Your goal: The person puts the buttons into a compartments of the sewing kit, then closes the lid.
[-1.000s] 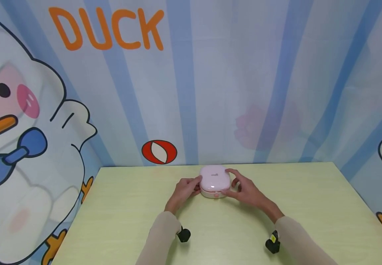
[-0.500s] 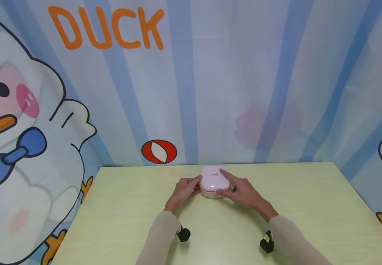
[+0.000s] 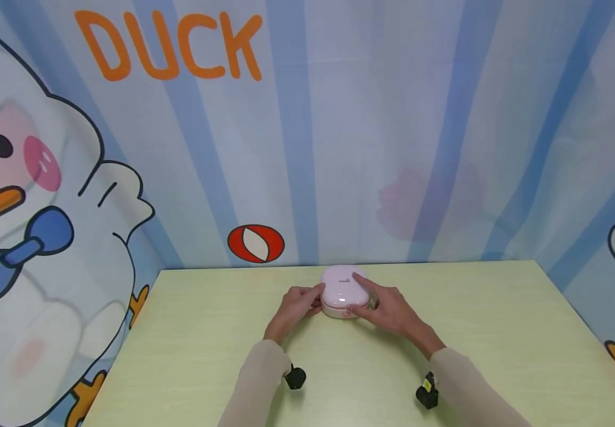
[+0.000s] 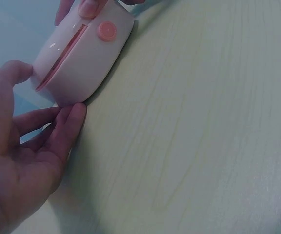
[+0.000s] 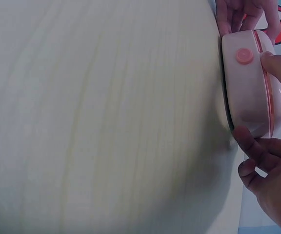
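Note:
A small rounded case (image 3: 343, 290) with a glossy pink lid and a paler base sits near the table's back edge. A pink seam runs between lid and base, and a round pink button (image 4: 107, 31) is on the front of the base. My left hand (image 3: 298, 306) grips the case's left side, thumb (image 4: 18, 71) at the lid and fingertips low on the base. On the other side, my right hand (image 3: 389, 306) holds it, its thumb (image 5: 273, 63) at the front seam, a finger on the lid's top and others against the base. The case's inside is hidden.
A pale yellow wood-grain table (image 3: 206, 356) lies under both arms. Behind it hangs a striped blue curtain (image 3: 339, 130) with duck drawings, meeting the table's back edge just behind the case. Black wrist cameras (image 3: 296, 378) hang below the sleeves.
My right hand has moved left onto the case, its finger now farther over the lid and its thumb farther along the front. My left hand and the case have stayed about where they were.

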{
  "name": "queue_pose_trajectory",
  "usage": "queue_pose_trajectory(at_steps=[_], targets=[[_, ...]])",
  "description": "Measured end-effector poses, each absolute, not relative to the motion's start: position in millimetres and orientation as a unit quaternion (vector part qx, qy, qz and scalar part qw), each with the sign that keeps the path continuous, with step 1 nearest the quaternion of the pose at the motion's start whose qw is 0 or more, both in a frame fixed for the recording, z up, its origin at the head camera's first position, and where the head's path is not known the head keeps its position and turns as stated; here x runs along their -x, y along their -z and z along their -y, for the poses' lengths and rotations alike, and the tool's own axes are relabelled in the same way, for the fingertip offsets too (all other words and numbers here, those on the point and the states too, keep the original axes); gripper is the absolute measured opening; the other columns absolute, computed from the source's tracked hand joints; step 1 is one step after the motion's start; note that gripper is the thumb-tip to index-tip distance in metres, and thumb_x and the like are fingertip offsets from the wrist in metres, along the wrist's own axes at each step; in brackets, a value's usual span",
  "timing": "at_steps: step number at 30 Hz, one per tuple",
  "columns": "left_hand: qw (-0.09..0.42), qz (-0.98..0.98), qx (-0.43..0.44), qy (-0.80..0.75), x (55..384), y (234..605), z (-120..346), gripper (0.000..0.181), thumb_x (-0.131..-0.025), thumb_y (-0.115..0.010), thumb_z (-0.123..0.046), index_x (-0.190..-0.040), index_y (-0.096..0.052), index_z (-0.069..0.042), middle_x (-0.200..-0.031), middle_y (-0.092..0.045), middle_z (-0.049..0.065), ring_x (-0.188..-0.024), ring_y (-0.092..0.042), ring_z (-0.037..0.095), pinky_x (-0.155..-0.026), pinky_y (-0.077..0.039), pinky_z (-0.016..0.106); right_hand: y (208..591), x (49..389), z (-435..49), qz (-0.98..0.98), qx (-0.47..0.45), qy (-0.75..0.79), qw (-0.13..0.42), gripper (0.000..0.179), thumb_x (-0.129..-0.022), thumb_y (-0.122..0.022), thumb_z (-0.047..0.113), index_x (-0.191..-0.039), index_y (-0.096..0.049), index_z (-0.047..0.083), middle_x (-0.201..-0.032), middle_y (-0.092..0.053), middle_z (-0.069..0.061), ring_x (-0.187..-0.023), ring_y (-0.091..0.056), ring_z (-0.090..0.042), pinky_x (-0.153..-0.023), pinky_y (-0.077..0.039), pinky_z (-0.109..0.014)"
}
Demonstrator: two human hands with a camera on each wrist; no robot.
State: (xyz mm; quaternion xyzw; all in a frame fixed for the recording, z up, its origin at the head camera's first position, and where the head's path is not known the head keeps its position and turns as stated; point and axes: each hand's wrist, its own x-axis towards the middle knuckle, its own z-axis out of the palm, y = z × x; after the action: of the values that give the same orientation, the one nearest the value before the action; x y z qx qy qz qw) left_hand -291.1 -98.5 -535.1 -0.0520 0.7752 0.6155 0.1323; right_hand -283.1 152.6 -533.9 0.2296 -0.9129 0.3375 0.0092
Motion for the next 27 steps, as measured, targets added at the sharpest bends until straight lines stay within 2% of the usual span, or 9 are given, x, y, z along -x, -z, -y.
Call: queue_pose_trajectory(at_steps=[12, 16, 17, 19, 20, 22, 23, 24, 27], targets=[[0.136, -0.78, 0.043, -0.61, 293.5, 537.6, 91.0, 0.056, -0.102, -0.066, -0.042, -0.131, -0.066, 0.007, -0.104, -0.07, 0.01, -0.096, -0.065, 0.017, -0.087, -0.059, 0.025, 535.5, 278.0, -158.6, 0.911, -0.209, -0.355, 0.007, 0.082, -0.092, -0.077, 0.05, -0.159, -0.044, 0.018, -0.068, -0.051, 0.001, -0.058, -0.046, -0.008, -0.061, -0.042, -0.028], [0.137, -0.782, 0.039, -0.606, 295.2, 536.9, 89.4, 0.057, -0.102, -0.065, -0.043, -0.131, -0.066, 0.006, -0.105, -0.07, 0.01, -0.098, -0.065, 0.018, -0.089, -0.059, 0.026, 537.0, 278.4, -160.5, 0.91, -0.209, -0.358, 0.011, 0.082, -0.093, -0.077, 0.047, -0.16, -0.042, 0.017, -0.068, -0.055, -0.002, -0.058, -0.049, -0.011, -0.06, -0.045, -0.029], [0.136, -0.783, 0.037, -0.606, 295.7, 536.8, 90.1, 0.058, -0.102, -0.065, -0.044, -0.131, -0.066, 0.006, -0.105, -0.07, 0.009, -0.098, -0.065, 0.018, -0.089, -0.059, 0.026, 537.3, 279.1, -160.1, 0.908, -0.211, -0.363, 0.013, 0.082, -0.093, -0.078, 0.046, -0.16, -0.041, 0.016, -0.076, -0.063, -0.006, -0.064, -0.053, -0.013, -0.064, -0.047, -0.031], [0.132, -0.785, 0.038, -0.605, 297.3, 538.2, 92.6, 0.058, -0.102, -0.065, -0.045, -0.131, -0.067, 0.005, -0.105, -0.07, 0.009, -0.098, -0.066, 0.018, -0.089, -0.059, 0.026, 537.9, 280.0, -158.0, 0.904, -0.21, -0.372, 0.01, 0.086, -0.091, -0.079, 0.046, -0.162, -0.038, 0.017, -0.106, -0.071, -0.014, -0.087, -0.065, -0.022, -0.079, -0.054, -0.04], [0.13, -0.785, 0.038, -0.604, 298.1, 539.1, 94.5, 0.058, -0.102, -0.065, -0.045, -0.13, -0.067, 0.005, -0.105, -0.07, 0.009, -0.098, -0.066, 0.018, -0.089, -0.059, 0.026, 538.5, 280.2, -156.7, 0.903, -0.209, -0.375, 0.005, 0.089, -0.091, -0.08, 0.047, -0.163, -0.036, 0.018, -0.124, -0.068, -0.017, -0.103, -0.066, -0.027, -0.089, -0.055, -0.046], [0.125, -0.786, 0.04, -0.604, 299.4, 541.2, 99.3, 0.058, -0.102, -0.065, -0.045, -0.129, -0.067, 0.006, -0.103, -0.071, 0.009, -0.097, -0.067, 0.018, -0.088, -0.06, 0.026, 539.6, 279.5, -153.5, 0.903, -0.201, -0.379, -0.007, 0.096, -0.089, -0.081, 0.049, -0.165, -0.03, 0.021, -0.153, -0.05, -0.017, -0.133, -0.053, -0.035, -0.106, -0.047, -0.058], [0.123, -0.785, 0.042, -0.605, 300.1, 542.6, 102.1, 0.058, -0.102, -0.065, -0.046, -0.129, -0.067, 0.006, -0.103, -0.07, 0.01, -0.096, -0.067, 0.018, -0.087, -0.06, 0.026, 539.8, 278.5, -151.8, 0.904, -0.197, -0.38, -0.013, 0.1, -0.087, -0.082, 0.05, -0.166, -0.027, 0.023, -0.162, -0.04, -0.016, -0.144, -0.043, -0.036, -0.111, -0.041, -0.063], [0.121, -0.785, 0.043, -0.606, 300.3, 543.8, 105.0, 0.059, -0.102, -0.064, -0.046, -0.127, -0.067, 0.007, -0.103, -0.071, 0.01, -0.096, -0.067, 0.018, -0.087, -0.06, 0.026, 540.0, 277.3, -150.5, 0.907, -0.192, -0.375, -0.018, 0.103, -0.086, -0.082, 0.052, -0.167, -0.024, 0.025, -0.164, -0.036, -0.015, -0.148, -0.036, -0.038, -0.113, -0.037, -0.066], [0.112, -0.787, 0.047, -0.605, 297.3, 547.0, 113.2, 0.064, -0.102, -0.062, -0.051, -0.127, -0.066, 0.008, -0.105, -0.069, 0.013, -0.097, -0.068, 0.02, -0.087, -0.06, 0.028, 539.2, 270.6, -151.2, 0.914, -0.189, -0.359, -0.02, 0.106, -0.085, -0.081, 0.057, -0.167, -0.021, 0.03, -0.163, -0.034, -0.017, -0.148, -0.036, -0.038, -0.11, -0.038, -0.07]])
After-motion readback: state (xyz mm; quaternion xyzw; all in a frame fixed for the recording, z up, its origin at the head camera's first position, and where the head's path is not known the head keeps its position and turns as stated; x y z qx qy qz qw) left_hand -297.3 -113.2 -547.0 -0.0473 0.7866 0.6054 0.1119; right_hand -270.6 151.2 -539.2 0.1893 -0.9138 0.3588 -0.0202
